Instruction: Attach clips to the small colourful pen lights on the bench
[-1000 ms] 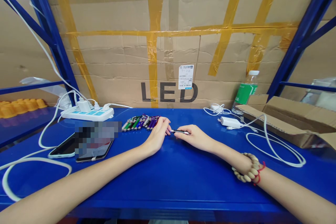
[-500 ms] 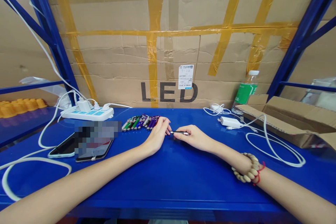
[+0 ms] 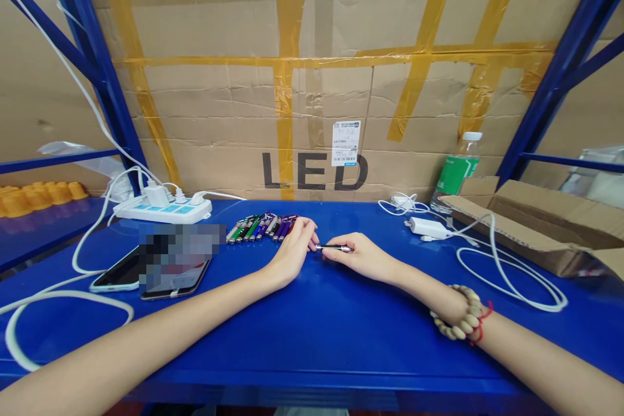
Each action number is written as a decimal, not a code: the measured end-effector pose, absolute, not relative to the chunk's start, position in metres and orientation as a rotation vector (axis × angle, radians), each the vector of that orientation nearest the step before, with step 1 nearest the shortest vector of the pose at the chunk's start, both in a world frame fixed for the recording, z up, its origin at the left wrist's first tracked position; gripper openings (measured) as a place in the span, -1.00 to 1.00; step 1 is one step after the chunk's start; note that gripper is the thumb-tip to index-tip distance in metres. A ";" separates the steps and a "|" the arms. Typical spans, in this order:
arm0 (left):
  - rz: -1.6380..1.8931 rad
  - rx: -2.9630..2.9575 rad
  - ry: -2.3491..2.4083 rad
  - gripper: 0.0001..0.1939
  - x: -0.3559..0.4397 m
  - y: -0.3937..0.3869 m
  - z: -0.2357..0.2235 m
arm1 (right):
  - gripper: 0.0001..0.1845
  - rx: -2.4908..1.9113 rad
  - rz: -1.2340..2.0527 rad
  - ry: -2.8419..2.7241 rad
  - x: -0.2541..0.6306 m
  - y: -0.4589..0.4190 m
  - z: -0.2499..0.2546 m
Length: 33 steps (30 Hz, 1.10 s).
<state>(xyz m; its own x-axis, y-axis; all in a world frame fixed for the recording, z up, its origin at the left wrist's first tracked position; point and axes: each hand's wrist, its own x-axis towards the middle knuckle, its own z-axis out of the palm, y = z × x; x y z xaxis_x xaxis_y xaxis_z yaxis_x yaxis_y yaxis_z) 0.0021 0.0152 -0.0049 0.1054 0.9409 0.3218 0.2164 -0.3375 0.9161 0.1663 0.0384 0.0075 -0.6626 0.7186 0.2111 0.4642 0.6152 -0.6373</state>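
A small black and silver pen-shaped tube (image 3: 336, 248) lies level between my two hands, just above the blue tabletop. My right hand (image 3: 363, 256) pinches it between thumb and fingers from the right. At its left end, the bent fingers of my left hand (image 3: 292, 248) close in on the tip; the exact grip is partly hidden. Just left of that hand, several similar small metal tubes (image 3: 258, 228) in green, black, blue and purple lie side by side in a row. My left fingers cover the row's right end, where a bit of red shows.
Two phones (image 3: 178, 279) lie at left, partly blurred out, before a white power strip (image 3: 166, 209) with cables. At right are a white charger (image 3: 429, 227) with its looped cord, a green-labelled bottle (image 3: 457, 169) and an open cardboard box (image 3: 531, 244). A large cardboard sheet (image 3: 224, 97) stands behind.
Almost nothing differs. Both hands stay in the same place around the pen-shaped tube; the whole view has shifted very slightly.
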 end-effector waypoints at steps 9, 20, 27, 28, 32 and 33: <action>1.262 1.697 1.167 -0.72 0.001 0.015 -0.005 | -0.52 -0.939 0.772 -2.395 0.168 0.039 0.003; 1.251 1.696 1.169 -0.72 0.001 0.014 -0.004 | -0.56 -0.946 0.759 -2.389 0.167 0.040 0.003; 1.250 1.693 1.166 -0.73 0.002 0.014 -0.004 | -0.57 -0.961 0.759 -2.389 0.167 0.040 0.002; 1.252 1.693 1.166 -0.73 0.002 0.014 -0.004 | -0.57 -0.959 0.759 -2.389 0.167 0.040 0.002; 1.255 1.696 1.160 -0.73 0.002 0.015 -0.005 | -0.59 -0.951 0.749 -2.387 0.167 0.038 0.005; 1.255 1.695 1.159 -0.73 0.002 0.015 -0.005 | -0.59 -0.948 0.747 -2.387 0.167 0.038 0.006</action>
<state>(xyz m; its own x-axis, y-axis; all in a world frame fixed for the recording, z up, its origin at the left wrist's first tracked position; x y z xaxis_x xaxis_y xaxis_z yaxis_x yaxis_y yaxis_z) 0.0019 0.0151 -0.0048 0.1225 0.9406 0.3168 0.2414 -0.3378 0.9097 0.1673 0.0382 0.0059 -0.6550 0.7246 0.2143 0.4732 0.6144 -0.6314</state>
